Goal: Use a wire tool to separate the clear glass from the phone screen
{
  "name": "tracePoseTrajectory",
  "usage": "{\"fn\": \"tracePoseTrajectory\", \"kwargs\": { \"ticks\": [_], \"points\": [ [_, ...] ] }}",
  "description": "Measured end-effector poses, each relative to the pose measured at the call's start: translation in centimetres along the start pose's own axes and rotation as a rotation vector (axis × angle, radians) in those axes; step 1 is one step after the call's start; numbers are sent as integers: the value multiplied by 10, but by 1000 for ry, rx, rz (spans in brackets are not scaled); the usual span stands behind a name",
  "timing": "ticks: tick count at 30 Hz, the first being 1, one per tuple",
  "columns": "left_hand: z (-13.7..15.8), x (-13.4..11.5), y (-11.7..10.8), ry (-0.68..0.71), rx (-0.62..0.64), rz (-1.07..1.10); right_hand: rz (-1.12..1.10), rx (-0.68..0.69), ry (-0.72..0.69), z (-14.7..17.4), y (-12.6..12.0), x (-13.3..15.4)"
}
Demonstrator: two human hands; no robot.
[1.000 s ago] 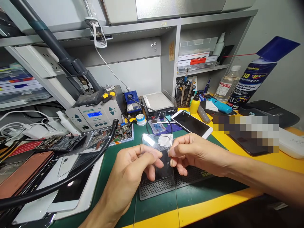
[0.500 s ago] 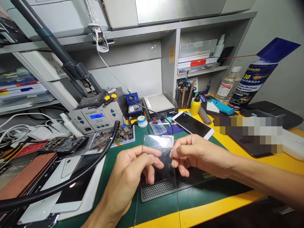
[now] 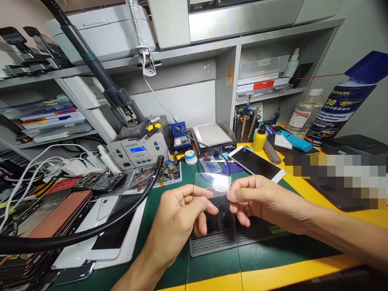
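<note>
A long clear sheet with rounded top corners hangs between my hands, its lower end running past the bottom of the view. Its right edge is pinched between the thumb and index finger of my right hand, the other fingers curled below. At the left edge, my left hand is closed, with thumb and bent fingers on the sheet; the exact contact is hard to make out. Behind the sheet a black glossy panel shows, with light marks over it. Under that lies a grey mat with honeycomb holes.
Phones and phone parts are stacked at left, crossed by a black hose. A white phone, a yellow bottle and a spray can stand or lie at right. Behind is a rework station.
The head view has turned a little to the left, so everything sits farther right in the picture. Both hands keep nearly the same hold on the clear sheet.
</note>
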State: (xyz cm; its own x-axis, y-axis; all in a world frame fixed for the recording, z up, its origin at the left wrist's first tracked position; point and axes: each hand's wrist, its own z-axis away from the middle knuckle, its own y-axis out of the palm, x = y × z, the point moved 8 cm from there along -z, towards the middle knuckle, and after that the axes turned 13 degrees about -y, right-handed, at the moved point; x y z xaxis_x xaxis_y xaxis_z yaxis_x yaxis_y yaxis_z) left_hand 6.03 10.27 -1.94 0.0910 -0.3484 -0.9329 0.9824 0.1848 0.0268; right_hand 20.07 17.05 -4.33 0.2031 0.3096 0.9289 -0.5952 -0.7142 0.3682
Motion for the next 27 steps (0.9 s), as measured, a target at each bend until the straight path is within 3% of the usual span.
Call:
{"fn": "tracePoseTrajectory", "kwargs": {
  "ticks": [11,17,27],
  "points": [
    [-3,3,0,-26,-1,-82,16,-14,4,0,-2,-1],
    [-2,4,2,-67,51,44,0,-21,-20,0,-4,1],
    [-3,4,1,-46,13,-38,-18,-22,-20,-1,-5,1]
  ]
}}
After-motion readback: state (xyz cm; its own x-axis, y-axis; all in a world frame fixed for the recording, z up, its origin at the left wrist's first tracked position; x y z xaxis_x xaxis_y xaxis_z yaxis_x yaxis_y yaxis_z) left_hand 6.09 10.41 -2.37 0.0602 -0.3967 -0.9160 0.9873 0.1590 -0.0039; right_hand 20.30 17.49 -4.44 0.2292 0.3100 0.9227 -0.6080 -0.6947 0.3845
